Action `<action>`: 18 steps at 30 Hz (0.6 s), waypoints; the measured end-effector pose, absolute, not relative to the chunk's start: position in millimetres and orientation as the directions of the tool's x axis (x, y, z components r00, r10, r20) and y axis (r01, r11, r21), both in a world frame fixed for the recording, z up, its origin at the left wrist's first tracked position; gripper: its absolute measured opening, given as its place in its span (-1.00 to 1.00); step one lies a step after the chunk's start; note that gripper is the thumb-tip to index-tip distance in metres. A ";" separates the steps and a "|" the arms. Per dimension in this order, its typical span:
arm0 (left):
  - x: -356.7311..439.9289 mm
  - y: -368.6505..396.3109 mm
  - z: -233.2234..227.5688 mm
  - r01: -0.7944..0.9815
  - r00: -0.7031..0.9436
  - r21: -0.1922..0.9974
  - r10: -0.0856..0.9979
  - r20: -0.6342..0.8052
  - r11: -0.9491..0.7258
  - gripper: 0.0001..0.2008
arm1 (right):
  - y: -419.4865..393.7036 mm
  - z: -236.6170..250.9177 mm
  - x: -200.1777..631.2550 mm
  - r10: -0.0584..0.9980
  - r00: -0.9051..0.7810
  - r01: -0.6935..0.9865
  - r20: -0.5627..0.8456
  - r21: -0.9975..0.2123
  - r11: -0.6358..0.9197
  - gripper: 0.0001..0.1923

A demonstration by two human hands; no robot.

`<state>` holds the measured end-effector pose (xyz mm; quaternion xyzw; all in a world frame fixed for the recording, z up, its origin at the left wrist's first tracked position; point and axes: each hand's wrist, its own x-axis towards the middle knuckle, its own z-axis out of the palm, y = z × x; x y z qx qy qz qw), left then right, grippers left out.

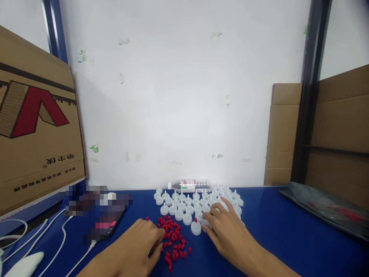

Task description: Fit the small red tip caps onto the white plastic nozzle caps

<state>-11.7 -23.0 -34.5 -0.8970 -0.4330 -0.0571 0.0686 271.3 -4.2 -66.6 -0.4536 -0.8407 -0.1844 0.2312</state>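
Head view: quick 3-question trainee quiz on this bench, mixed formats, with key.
1. True or false: the left hand rests at the pile of small red tips.
2. Multiple choice: the right hand lies on which items? A) white cables B) white nozzle caps C) the dark bag
3. Fill in: the water bottle behind the caps lies on its ____.

Key
1. True
2. B
3. side
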 end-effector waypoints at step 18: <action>-4.1 -20.6 -45.3 0.707 0.682 -0.023 0.674 0.283 -0.707 -0.79 | -2.6 -83.2 269.8 0.709 -0.496 0.856 0.501 0.147 0.495 -0.90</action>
